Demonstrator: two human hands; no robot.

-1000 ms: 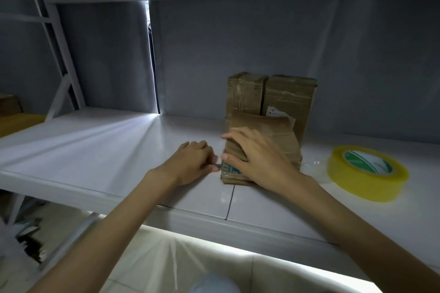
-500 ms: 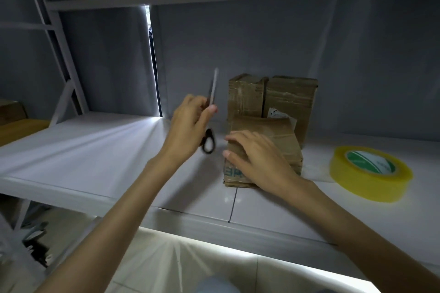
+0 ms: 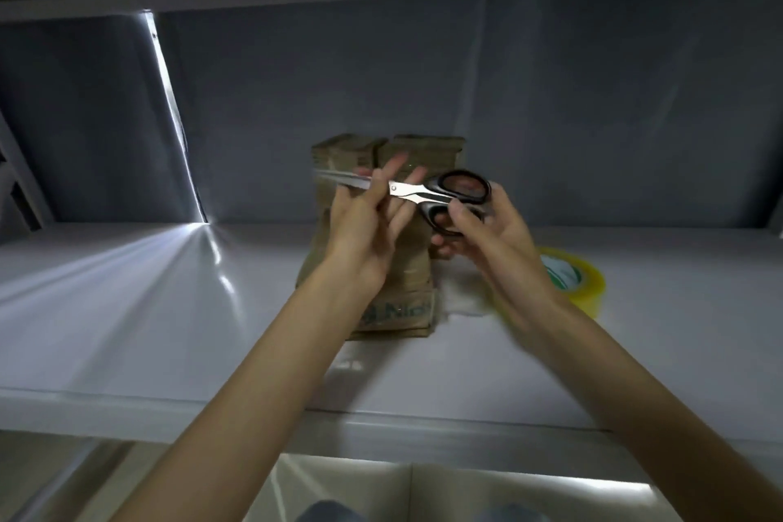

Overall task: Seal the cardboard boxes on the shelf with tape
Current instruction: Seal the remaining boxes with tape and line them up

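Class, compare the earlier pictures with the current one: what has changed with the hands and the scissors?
The right hand left the front box and rose to take the scissors by the handles; the left hand now holds the blade end. Boxes and tape roll lie unmoved on the shelf.

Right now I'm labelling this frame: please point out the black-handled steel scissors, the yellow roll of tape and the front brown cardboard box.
Black-handled steel scissors (image 3: 423, 194): head view, on the blades near the pivot.
Yellow roll of tape (image 3: 587, 280): head view, on its outer rim.
Front brown cardboard box (image 3: 402, 311): head view, on its printed front face.
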